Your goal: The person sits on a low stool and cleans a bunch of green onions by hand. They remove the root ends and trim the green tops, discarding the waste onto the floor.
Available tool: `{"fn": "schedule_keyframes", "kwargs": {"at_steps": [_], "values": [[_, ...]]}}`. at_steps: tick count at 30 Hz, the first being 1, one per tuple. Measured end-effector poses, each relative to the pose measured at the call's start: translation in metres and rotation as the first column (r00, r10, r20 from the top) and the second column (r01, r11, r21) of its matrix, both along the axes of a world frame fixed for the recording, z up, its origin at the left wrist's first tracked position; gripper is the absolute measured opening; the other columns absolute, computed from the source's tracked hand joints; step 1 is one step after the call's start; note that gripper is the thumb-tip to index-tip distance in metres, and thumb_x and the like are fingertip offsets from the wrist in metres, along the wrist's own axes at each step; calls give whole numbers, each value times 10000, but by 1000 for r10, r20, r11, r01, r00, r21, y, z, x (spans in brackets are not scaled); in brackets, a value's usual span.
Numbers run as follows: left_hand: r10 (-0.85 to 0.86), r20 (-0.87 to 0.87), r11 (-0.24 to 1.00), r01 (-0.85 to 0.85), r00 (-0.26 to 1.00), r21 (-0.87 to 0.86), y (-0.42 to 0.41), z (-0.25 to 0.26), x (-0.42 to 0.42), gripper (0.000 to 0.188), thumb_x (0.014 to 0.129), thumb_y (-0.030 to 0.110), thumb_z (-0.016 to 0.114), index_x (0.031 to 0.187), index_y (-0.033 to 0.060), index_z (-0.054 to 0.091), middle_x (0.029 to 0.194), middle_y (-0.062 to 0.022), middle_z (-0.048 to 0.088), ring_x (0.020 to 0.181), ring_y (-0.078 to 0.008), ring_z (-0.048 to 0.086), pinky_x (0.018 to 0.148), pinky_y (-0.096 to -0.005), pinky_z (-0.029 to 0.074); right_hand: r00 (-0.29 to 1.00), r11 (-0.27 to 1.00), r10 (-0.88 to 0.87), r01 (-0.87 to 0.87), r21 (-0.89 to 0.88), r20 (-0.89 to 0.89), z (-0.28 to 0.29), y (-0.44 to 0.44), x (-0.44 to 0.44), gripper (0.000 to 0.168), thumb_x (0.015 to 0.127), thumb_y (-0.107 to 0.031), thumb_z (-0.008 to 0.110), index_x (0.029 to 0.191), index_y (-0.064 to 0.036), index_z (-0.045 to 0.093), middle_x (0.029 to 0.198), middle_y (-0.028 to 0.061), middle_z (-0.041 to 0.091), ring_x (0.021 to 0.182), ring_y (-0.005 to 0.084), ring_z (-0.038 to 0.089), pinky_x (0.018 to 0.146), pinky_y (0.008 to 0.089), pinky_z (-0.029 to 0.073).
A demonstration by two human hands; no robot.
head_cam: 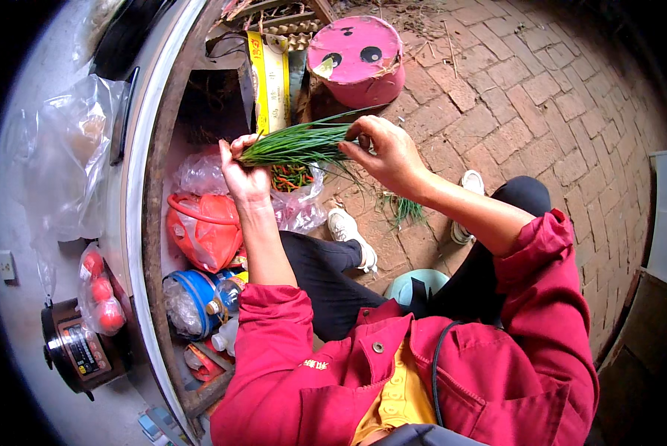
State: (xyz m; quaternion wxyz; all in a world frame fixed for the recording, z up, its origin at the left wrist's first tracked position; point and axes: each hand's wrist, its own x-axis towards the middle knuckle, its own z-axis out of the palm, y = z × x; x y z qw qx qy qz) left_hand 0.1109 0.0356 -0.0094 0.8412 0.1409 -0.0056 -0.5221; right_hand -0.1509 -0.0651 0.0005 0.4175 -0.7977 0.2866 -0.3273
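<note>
My left hand (250, 177) holds a bunch of thin green leaves (303, 144), likely chives, by the root end. The leaves stretch to the right, a few long tips straying past the rest. My right hand (392, 156) is at the tip end, thumb and fingers curled together on the leaves there; the exact grip is partly hidden. Below it, more loose green leaves (405, 209) lie on the brick floor between my shoes. Under the bunch, red and green chillies (291, 177) show in a clear plastic bag (303, 209).
A pink round stool (361, 56) stands ahead on the brick paving (506, 106). Along my left runs a table edge (144, 184), with a red plastic bag (208, 240), a blue bucket (191, 304) and bottles beneath. A cooker (82, 351) sits on the tabletop.
</note>
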Motion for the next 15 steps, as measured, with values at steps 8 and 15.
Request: {"fn": "schedule_keyframes", "kwargs": {"at_steps": [8,15], "values": [[-11,13,1000,11,1000,-5,-1,-1,-2,503,984,398,362,650,55,518,683,-71,549,762,-251,530,852,-419,419,1000,998,27,-27,-57,-7,-4,4,3,241,723,-200,708,861,-74,556,781,79,566,781,276,573,676,399,470],[29,64,998,-33,998,60,-4,-1,-6,519,984,398,357,635,52,522,684,-81,555,756,-259,536,830,-420,433,999,983,46,-47,-178,-9,-10,6,7,204,729,-179,711,823,-52,582,742,78,574,766,260,582,674,381,475]]}}
